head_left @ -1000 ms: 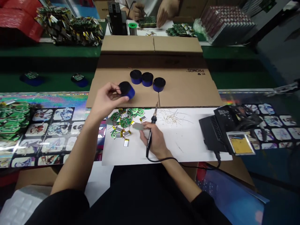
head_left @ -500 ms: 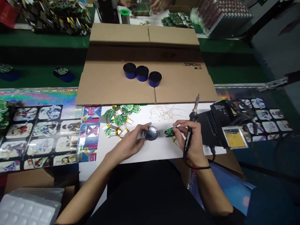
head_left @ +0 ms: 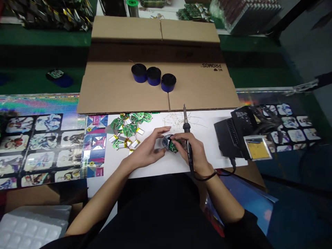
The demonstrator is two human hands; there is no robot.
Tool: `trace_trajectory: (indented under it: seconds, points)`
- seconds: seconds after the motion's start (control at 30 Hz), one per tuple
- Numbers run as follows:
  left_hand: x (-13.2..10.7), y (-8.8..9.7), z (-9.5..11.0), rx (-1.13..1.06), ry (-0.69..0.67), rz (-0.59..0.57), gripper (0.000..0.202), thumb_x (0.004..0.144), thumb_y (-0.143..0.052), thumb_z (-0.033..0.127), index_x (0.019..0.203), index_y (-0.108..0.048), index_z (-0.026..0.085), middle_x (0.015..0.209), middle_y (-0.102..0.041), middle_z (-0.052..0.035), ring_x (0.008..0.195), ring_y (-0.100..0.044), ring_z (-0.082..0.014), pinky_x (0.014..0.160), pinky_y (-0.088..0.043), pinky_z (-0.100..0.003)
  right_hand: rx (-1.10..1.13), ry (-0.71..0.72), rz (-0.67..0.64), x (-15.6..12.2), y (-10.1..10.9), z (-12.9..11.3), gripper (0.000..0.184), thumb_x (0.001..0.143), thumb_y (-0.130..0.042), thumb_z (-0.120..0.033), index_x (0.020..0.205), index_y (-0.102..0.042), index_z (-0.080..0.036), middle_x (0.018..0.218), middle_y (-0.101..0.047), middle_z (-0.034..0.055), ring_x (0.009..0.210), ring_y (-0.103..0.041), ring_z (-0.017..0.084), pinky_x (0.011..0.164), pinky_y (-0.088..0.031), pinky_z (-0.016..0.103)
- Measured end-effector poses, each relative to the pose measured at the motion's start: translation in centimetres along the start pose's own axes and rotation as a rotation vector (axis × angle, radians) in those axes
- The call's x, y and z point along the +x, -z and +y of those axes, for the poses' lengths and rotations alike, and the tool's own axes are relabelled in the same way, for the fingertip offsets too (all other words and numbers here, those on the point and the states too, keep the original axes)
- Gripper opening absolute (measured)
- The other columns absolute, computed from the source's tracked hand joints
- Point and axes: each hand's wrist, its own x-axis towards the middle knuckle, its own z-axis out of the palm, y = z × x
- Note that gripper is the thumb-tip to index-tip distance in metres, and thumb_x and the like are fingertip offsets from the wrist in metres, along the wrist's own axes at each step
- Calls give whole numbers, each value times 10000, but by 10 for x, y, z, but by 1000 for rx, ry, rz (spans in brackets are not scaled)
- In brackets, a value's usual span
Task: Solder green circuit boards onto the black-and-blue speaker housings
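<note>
A shallow round dark cup (head_left: pixel 166 139) with a shiny inside is on the white work surface. My left hand (head_left: pixel 148 147) is around its left side, thumb and fingers apart; whether they touch it is hard to tell. My right hand (head_left: pixel 195 152) pinches a small green circuit board (head_left: pixel 172 148) against the cup's right side, partly over it. The same hand also holds a soldering iron (head_left: pixel 188 138), tip pointing up and away from me. Left of my hands lies a pile of green circuit boards (head_left: pixel 129 130) with small silver batteries wired to them.
Three blue-sided round cups (head_left: pixel 154 76) stand on a flattened cardboard box (head_left: pixel 116 93). Thin loose wires (head_left: pixel 178 120) lie ahead of my hands. To the right are a black soldering station (head_left: pixel 228 138) and a tray with a yellow sponge (head_left: pixel 257 148). The iron's cable loops by my right wrist.
My right hand has moved left with the circuit board and soldering iron, bringing the board to the cup. My left hand's fingers have spread wider. The view has shifted slightly.
</note>
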Motion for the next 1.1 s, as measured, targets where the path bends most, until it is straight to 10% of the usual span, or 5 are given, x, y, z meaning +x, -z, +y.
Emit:
trace_trajectory:
  seconds: [0.17,0.43,0.77,1.1]
  points:
    - [2,-19,0,260,-18,387,283,957,-782,297,1203,-654,243,1193,-588,-80,1189,-616,-249,1019,-571,-411,-120,112,80,5,-14,5,304,991,-712,-112,1211,-613,-297,1166,-822,62,1052,-797,242,935,-649,454]
    - [6,-25,4,152,30,382,56,999,-726,258,1023,-761,221,1094,-627,-68,1025,-648,-201,860,-553,-316,-96,101,176,-15,-13,7,438,931,-770,-124,1285,-562,-277,1188,-769,104,1078,-761,265,908,-638,468]
    - [-3,-30,5,-320,200,414,295,937,-817,471,1003,-812,183,972,-812,-72,860,-735,-190,794,-605,-298,-252,176,11,-26,-9,-1,424,926,-784,-135,1269,-610,-312,1195,-831,63,1122,-731,303,950,-574,536]
    - [-3,-31,11,-267,160,404,238,942,-823,422,931,-783,188,868,-745,-38,748,-650,-145,679,-519,-261,-52,-2,130,-15,-7,-16,344,920,-776,-152,1162,-584,-304,1112,-804,50,1075,-707,265,955,-599,503]
